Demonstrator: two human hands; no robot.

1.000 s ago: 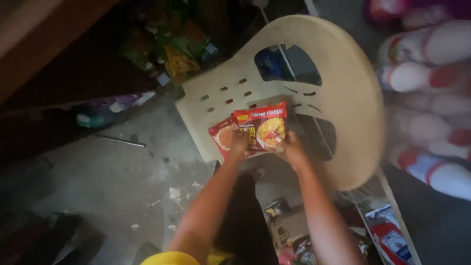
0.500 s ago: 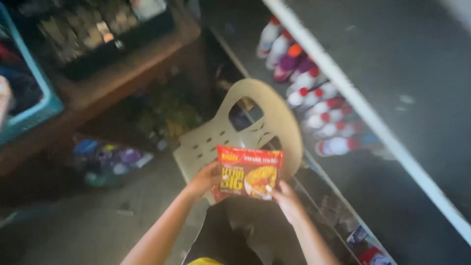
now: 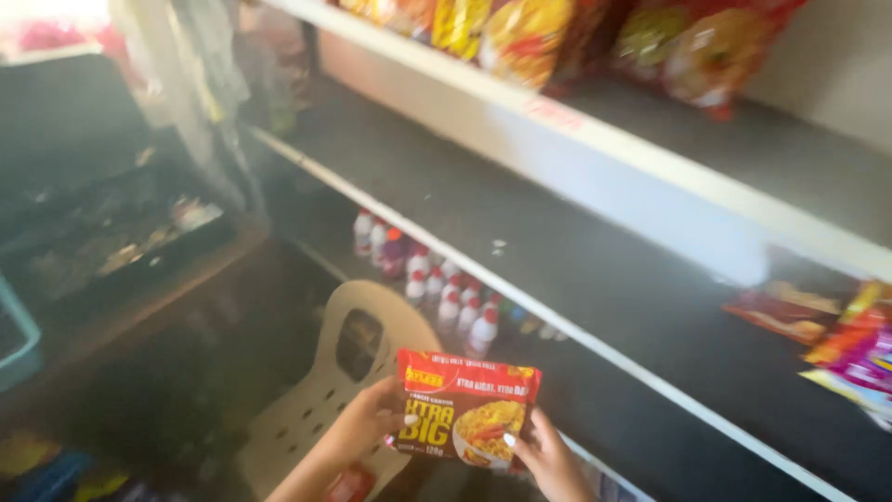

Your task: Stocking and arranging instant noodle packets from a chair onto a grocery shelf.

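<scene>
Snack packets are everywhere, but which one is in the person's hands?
The red noodle packet low in the middle, pinched between the left hand and right hand. The other packets lie on the shelves, untouched.

My hands (image 3: 465, 446) now lift the noodle packet (image 3: 465, 418) off the chair (image 3: 344, 372), up toward the shelves (image 3: 595, 158), view raised.
</scene>
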